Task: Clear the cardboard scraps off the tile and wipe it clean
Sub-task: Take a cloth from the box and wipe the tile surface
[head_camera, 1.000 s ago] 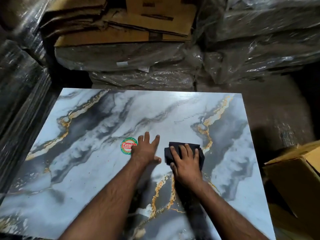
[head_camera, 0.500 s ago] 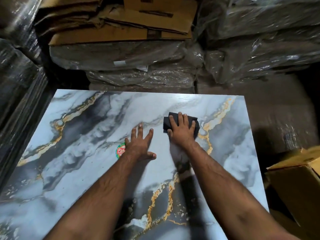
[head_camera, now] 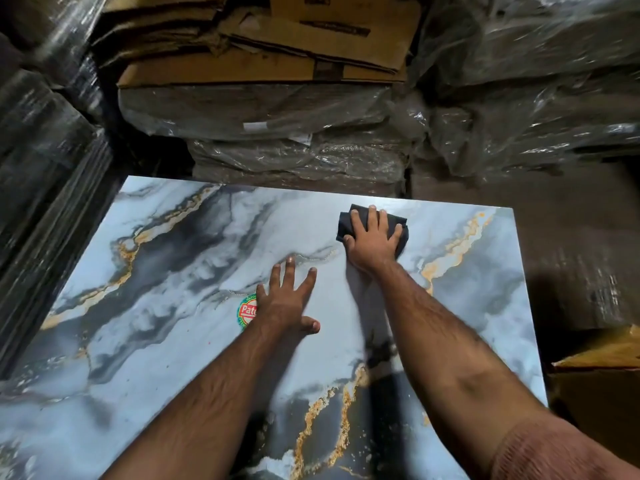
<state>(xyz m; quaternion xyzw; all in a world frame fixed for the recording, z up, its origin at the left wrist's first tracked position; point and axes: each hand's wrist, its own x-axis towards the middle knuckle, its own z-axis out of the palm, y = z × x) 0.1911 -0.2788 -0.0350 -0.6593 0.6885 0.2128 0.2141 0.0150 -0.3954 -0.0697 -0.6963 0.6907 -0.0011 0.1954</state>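
tile: big glossy marble-look tile [head_camera: 166, 306], blue-grey and white with black clouds and gold veins, lying flat and filling most of the view. No cardboard scraps on the part you can see.
cloth: small dark folded cloth [head_camera: 398, 225] sitting on the tile near its far edge, right of the middle. Only its edges poke out around the fingers.
right hand: right hand [head_camera: 372, 240] pressed palm-down on top of the cloth, fingers straight and slightly spread, not curled round it. Arm reaches well out across the tile.
left hand: left hand [head_camera: 285, 303] flat on the bare tile, nearer to the person and left of the cloth, fingers spread wide, thumb out to the side, holding nothing.
sticker: round green, red and white sticker [head_camera: 246, 311] on the tile, half hidden under the left wrist. You can read "Pate" and that's it.
behind the tile: flattened cardboard boxes [head_camera: 263, 60] stacked on plastic-wrapped bundles [head_camera: 294, 157], plus more crinkly plastic wrap [head_camera: 526, 98] off to the right.
left side: dark shrink-wrapped stack [head_camera: 41, 161] just beside the tile's left edge.
right side: corner of a brown cardboard box [head_camera: 602, 372] low down, beside the tile's right edge.
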